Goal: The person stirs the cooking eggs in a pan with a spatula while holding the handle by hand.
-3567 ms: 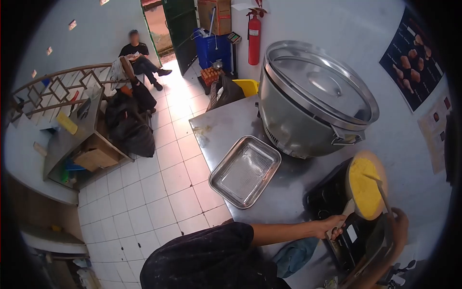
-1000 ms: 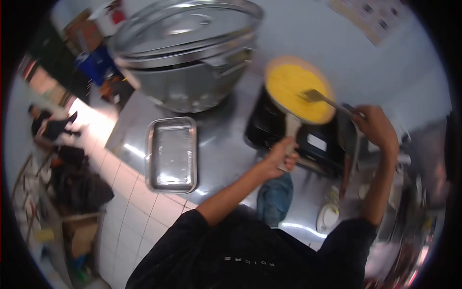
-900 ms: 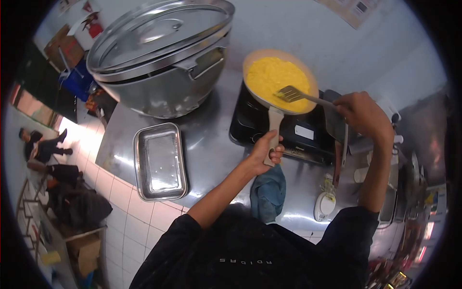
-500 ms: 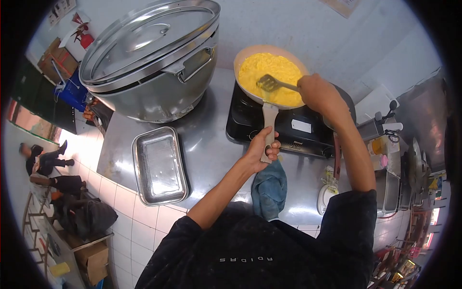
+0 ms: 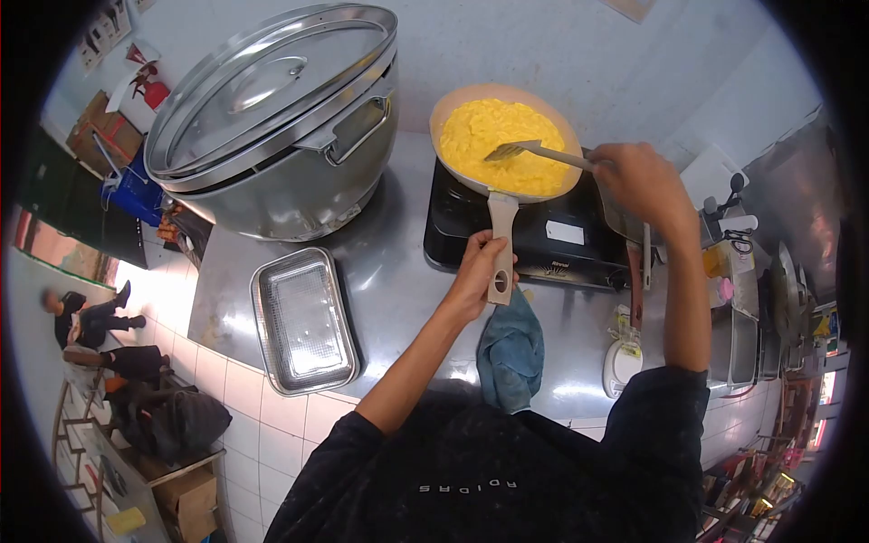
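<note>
Holding the handle (image 5: 503, 214): left hand (image 5: 480, 270), fingers wrapped around its beige length.
Spatula (image 5: 554, 154): grasped by the right hand (image 5: 643, 181), off at four o'clock from the blade.
Pan (image 5: 550, 104): over the black stove (image 5: 453, 217), at one o'clock in the view, handle toward six.
Yellow food (image 5: 502, 122): in the pan; probably soft, moist, easily broken.
Best hold: likely the stiff handle, well away from the rim.
Change: half a second ago the blade showed broader; now it looks narrower.

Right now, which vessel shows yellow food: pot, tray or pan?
The cream pan, its handle in the left hand. The tray is bare inside; a lid sits on the pot.
</note>
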Available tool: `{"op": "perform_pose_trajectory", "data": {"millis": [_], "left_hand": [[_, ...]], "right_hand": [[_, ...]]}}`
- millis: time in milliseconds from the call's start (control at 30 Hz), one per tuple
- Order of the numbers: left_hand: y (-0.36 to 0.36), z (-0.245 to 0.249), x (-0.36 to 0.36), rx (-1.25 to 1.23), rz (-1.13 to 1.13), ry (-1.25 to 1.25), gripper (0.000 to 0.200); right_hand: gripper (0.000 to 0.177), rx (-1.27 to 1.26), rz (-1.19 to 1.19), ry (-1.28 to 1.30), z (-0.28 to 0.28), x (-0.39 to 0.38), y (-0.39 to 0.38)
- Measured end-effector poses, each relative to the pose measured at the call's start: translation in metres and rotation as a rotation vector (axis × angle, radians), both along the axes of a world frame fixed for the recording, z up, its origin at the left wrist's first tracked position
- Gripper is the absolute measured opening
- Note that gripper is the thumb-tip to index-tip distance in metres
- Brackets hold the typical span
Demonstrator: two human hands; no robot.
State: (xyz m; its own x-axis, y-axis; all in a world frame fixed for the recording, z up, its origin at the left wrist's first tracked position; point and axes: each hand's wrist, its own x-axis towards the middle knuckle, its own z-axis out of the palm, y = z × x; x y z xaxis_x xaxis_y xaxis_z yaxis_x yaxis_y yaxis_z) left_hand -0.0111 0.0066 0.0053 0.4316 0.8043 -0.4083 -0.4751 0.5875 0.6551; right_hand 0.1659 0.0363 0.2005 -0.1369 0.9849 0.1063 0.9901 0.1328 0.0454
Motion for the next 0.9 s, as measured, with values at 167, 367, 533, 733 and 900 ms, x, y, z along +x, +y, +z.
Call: {"op": "perform_pose_trajectory", "data": {"millis": [167, 367, 533, 733, 900], "left_hand": [[0.0, 0.003, -0.009, 0.03, -0.043, -0.008, 0.035], [-0.004, 0.001, -0.006, 0.048, -0.031, -0.029, 0.032], [-0.015, 0.001, -0.006, 0.023, -0.073, -0.099, 0.021], [-0.019, 0.002, -0.002, -0.026, -0.025, -0.132, 0.016], [-0.019, 0.001, 0.0, -0.074, -0.02, -0.162, 0.022]], "right_hand": [[0.024, -0.004, -0.122, 0.136, 0.009, 0.003, -0.037], [0.026, 0.199, -0.06, 0.166, -0.048, 0.032, -0.054], [0.026, 0.211, -0.126, 0.248, -0.075, 0.029, -0.076], [0.024, 0.32, -0.141, 0.302, -0.119, 0.031, -0.104], [0.024, 0.327, -0.187, 0.334, -0.131, 0.032, -0.116]]}}
